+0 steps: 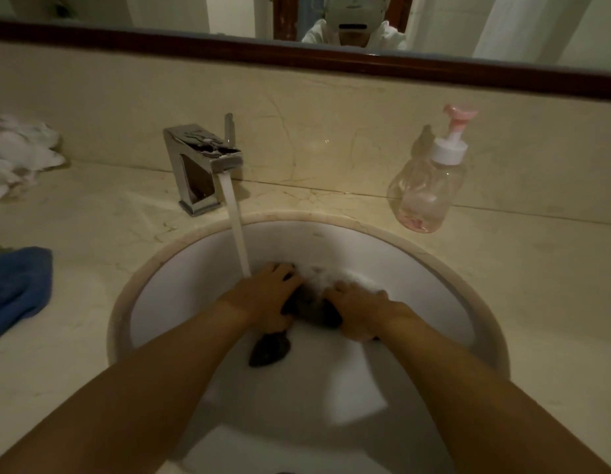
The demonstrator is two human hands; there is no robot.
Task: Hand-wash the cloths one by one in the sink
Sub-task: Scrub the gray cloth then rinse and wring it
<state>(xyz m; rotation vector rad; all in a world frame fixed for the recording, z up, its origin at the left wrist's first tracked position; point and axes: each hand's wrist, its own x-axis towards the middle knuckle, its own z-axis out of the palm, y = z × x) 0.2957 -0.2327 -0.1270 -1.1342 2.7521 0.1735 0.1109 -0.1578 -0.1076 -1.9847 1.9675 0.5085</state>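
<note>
Premises are presenting as a household bathroom, viewed at the washbasin. A round white sink [181, 285] is sitting set into a cream marble-look counter [92, 217], with a matching upstand [314, 131] running behind it. A square chrome tap [198, 165] is standing at the back rim and is running water [237, 230] into the bowl. A mirror [194, 12] in a dark wooden frame is hanging above the upstand and is reflecting pale walls. A clear pump bottle [427, 186] with a pink and white head is standing on the counter to the right of the tap. Crumpled white cloths [16, 152] and a blue cloth [16, 289] are lying on the counter at the left, pointing to domestic use.
</note>
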